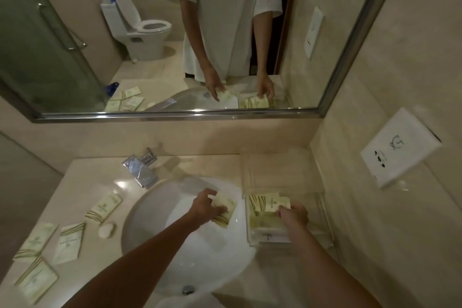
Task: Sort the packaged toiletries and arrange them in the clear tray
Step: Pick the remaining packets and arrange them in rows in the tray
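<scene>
My left hand (208,206) is over the white sink basin (150,220), shut on a pale green toiletry packet (226,204). To the right of the basin stands the clear tray (322,220) with several packets inside; one packet (266,204) leans upright near its far end. My right hand (293,215) reaches into the tray and pinches a small packet (283,204) there. Several more packets lie on the counter left of the basin, among them a packet (106,207) near the tap and a packet (70,242) closer to me.
A chrome tap (142,167) stands behind the basin. A small round soap (107,230) lies by the basin's left rim. A wall socket plate (400,147) is on the right wall. The mirror (175,32) above reflects a person, a toilet and a shower door.
</scene>
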`<state>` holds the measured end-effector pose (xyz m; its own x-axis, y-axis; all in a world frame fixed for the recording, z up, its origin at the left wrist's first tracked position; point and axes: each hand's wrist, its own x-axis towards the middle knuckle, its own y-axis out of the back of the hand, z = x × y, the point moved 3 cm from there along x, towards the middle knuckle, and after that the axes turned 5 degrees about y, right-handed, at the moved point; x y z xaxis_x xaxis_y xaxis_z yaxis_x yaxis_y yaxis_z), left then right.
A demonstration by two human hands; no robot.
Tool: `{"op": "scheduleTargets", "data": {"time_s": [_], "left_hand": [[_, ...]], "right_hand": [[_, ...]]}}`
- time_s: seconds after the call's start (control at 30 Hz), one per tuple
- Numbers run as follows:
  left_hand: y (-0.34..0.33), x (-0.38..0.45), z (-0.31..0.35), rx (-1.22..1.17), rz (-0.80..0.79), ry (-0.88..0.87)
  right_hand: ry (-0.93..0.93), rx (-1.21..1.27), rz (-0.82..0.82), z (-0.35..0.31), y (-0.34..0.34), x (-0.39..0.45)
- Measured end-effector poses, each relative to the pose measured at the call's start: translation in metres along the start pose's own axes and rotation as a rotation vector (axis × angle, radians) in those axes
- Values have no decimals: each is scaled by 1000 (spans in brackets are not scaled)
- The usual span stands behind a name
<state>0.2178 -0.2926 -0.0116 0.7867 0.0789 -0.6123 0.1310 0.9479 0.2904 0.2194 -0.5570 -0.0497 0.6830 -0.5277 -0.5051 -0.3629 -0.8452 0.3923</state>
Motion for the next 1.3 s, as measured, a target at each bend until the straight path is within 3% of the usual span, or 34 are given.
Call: {"op": "scheduleTargets", "data": {"time_s": [0.33,0.6,1.07,1.3], "left_hand": [[-16,14,12,-60,-198,69],[-39,26,25,5,-295,76],[-93,31,41,-39,-148,18],[-106,35,42,154,-43,-84]], "right_hand": [[18,24,-31,1,-25,9],[182,-221,102,-3,-5,8],[146,-217,157,1,41,31],[142,-195,155,4,46,36]]}}
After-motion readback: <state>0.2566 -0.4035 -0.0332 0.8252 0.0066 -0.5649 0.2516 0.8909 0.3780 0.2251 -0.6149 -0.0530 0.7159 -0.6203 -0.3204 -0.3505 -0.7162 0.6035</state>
